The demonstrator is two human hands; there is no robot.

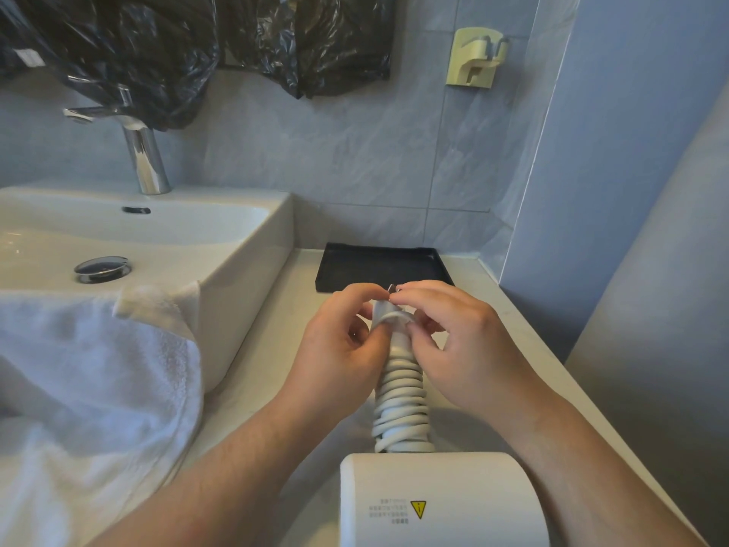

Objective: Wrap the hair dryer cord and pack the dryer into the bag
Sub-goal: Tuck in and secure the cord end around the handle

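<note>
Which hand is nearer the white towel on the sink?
Left. The left hand is left of the wrapped cord, toward the towel; the right hand is on its far side.

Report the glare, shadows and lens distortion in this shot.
Head view: wide-angle lens bows the sink rim and right wall edge; glare streaks the chrome faucet and black plastic bags; light is soft, shadows faint; cord coils and hair dryer label are sharp, no motion blur.
</note>
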